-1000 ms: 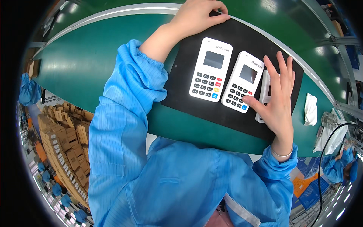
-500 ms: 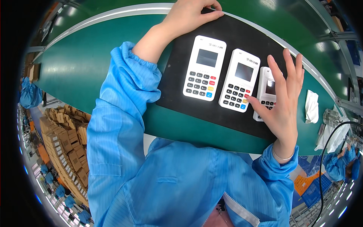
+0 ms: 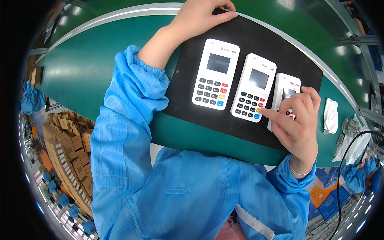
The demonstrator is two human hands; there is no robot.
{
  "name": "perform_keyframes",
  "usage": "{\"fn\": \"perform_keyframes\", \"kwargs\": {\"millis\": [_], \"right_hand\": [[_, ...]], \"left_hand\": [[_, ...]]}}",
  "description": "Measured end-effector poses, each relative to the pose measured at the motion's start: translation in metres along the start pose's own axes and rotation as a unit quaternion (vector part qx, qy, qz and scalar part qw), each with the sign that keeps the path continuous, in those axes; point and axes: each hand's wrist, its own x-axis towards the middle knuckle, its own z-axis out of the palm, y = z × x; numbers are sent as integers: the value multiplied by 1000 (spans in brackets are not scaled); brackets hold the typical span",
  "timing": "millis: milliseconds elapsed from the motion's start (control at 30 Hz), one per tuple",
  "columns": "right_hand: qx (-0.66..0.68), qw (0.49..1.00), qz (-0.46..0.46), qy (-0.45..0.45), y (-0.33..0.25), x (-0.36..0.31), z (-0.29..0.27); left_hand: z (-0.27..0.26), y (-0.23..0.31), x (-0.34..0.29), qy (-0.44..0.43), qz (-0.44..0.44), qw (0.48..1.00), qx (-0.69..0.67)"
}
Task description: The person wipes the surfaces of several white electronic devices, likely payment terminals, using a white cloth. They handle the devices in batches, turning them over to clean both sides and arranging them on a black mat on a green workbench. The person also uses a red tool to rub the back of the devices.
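Three white card payment terminals lie face up in a row on a black mat point(image 3: 192, 96). The left terminal point(image 3: 224, 44) and the middle one point(image 3: 250, 68) show dark screens and keypads. My right hand point(image 3: 300, 124) reaches a fingertip onto the yellow key at the middle terminal's right edge. Its other fingers are curled, with nothing visible in them, and cover much of the right terminal point(image 3: 289, 80). My left hand point(image 3: 204, 16) rests at the mat's far edge, fingers bent and thumb apart, holding nothing visible; the picture's upper edge cuts it.
Right of the mat lie a crumpled white cloth point(image 3: 331, 116) and clear plastic pieces point(image 3: 351, 127). A black cable point(image 3: 341, 176) curves along the right. A pale rail point(image 3: 132, 11) borders the green table's point(image 3: 100, 60) far side. Cardboard boxes point(image 3: 72, 148) are stacked at left.
My right hand has drawn its spread fingers in and lowered them, bringing a fingertip to the middle terminal's yellow key. More of the right terminal's top shows. My left hand has stayed put.
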Motion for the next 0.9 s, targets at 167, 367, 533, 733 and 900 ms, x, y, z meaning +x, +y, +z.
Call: {"fn": "perform_keyframes", "kwargs": {"millis": [167,367,533,733,900], "right_hand": [[24,1000,-3,-4,-1,1,3],[39,999,12,-1,-3,1,7],[34,999,11,9,-6,1,10],[46,999,10,7,-6,0,11],[74,997,11,9,-3,1,11]], "left_hand": [[0,1,0,-2,-3,1000,-1],[-2,2,-1,0,-6,1000,0],[-1,1,0,-3,0,1000,3],[-1,2,-1,1,1,1000,2],[-1,8,3,-17,-18,1000,3]]}}
